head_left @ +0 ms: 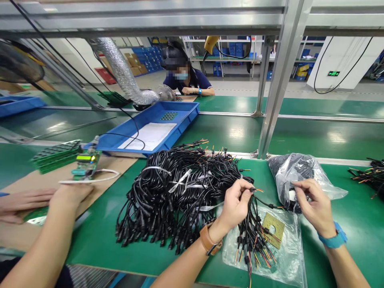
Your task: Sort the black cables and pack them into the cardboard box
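My left hand (238, 203), with a brown watch strap at the wrist, pinches the end of a black cable (253, 189), its thin red and yellow wires sticking out to the right. Below it, several black cable ends (250, 240) with bare coloured wires lie on a clear plastic sheet (289, 264). My right hand (315, 204), wearing a blue wristband, is at a clear plastic bag (321, 176) of black parts. Its thumb and forefinger are closed together; what they hold is too small to name. Left of my hands lies a big heap of coiled black cables (168, 192) with white ties.
A co-worker's hands (70, 198) work at the left beside a green circuit board with a lit display (87, 160). Stacked green boards (57, 154) and a blue tray (186, 120) lie behind. A metal post (277, 80) rises ahead; another person sits across the bench.
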Available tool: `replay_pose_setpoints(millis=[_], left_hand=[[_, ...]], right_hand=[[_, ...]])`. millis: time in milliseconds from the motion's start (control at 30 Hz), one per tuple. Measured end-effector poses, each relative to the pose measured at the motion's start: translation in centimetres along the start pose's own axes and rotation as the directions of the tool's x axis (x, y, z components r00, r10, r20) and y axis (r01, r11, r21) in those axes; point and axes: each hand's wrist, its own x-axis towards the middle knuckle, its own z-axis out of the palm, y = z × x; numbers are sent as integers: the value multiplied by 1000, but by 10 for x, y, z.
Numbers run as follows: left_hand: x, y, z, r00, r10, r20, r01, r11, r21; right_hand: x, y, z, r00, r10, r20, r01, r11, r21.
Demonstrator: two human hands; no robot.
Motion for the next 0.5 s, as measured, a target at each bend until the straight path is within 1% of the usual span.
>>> replay_pose_setpoints(millis=[67,133,167,200,233,267,300,333,367,400,433,467,500], left_hand=[[0,-2,1,995,-52,-84,42,993,-113],[1,-2,1,994,-53,-94,40,990,-133],[1,-1,0,997,-35,-70,27,994,-109],[2,1,-2,1000,-8,-16,7,998,-66],[2,3,-4,997,22,71,-21,1000,-7],[3,6,-7,981,46,190,-60,996,64],[4,10,-9,943,57,327,-108,984,140],[4,13,-11,886,48,462,-162,964,210],[5,17,-13,817,23,576,-215,939,267],[6,21,-15,754,-9,656,-255,918,305],[7,25,-16,710,-38,703,-275,905,326],[7,30,-17,686,-62,725,-274,901,337],[7,35,-19,681,-83,727,-257,903,344]], right_hand=[[-2,-4,6,997,-48,67,47,999,22],[-8,-7,14,981,-98,168,89,994,62],[-11,-8,18,966,-119,229,104,992,77],[-15,-8,23,945,-135,297,116,990,83],[-19,-8,28,921,-146,362,128,989,76],[-22,-8,33,897,-153,415,141,988,60],[-25,-7,37,878,-155,453,153,987,41],[-28,-6,40,866,-152,477,161,987,22],[-29,-4,43,861,-147,488,165,986,6],[-31,-3,45,861,-140,490,164,986,-6],[-32,-1,46,864,-132,486,159,987,-15],[-32,0,48,866,-122,484,151,988,-21],[-33,2,49,869,-113,482,142,990,-24]])
